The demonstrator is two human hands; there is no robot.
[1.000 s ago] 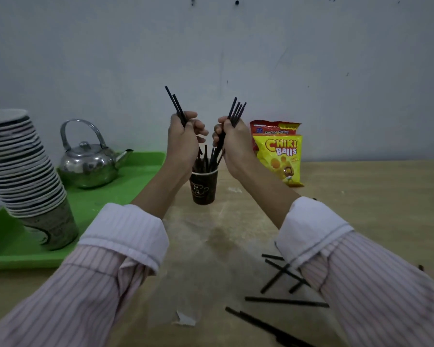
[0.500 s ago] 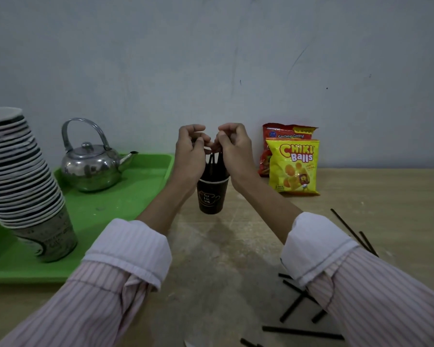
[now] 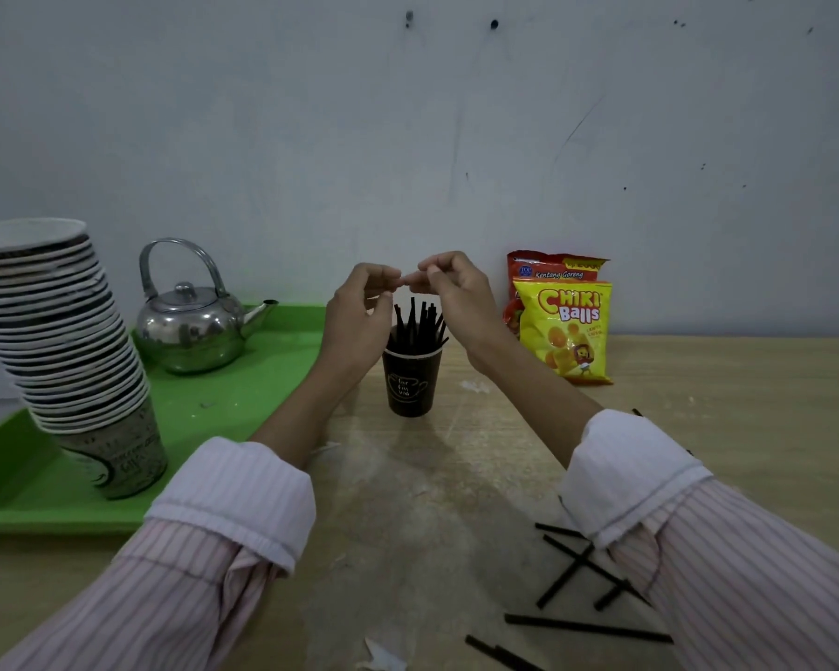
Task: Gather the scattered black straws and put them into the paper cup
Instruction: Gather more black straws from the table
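Observation:
A dark paper cup [image 3: 411,385] stands on the wooden table at centre, with several black straws [image 3: 417,322] upright in it. My left hand [image 3: 359,317] and my right hand [image 3: 456,297] hover just above the straw tips. Their fingers are loosely curled, the fingertips of both hands meet, and neither holds anything. Several more black straws [image 3: 587,629] lie scattered and crossed on the table at the lower right, partly hidden by my right sleeve.
A green tray [image 3: 243,399] on the left carries a leaning stack of paper cups [image 3: 64,341] and a metal kettle [image 3: 190,326]. Two snack bags [image 3: 565,331] lean against the wall right of the cup. A paper scrap [image 3: 383,658] lies near the front edge.
Both hands gripped bundles of straws above the cup, lowered them into it and let go. The straws now stand in the cup and the hands have lifted slightly.

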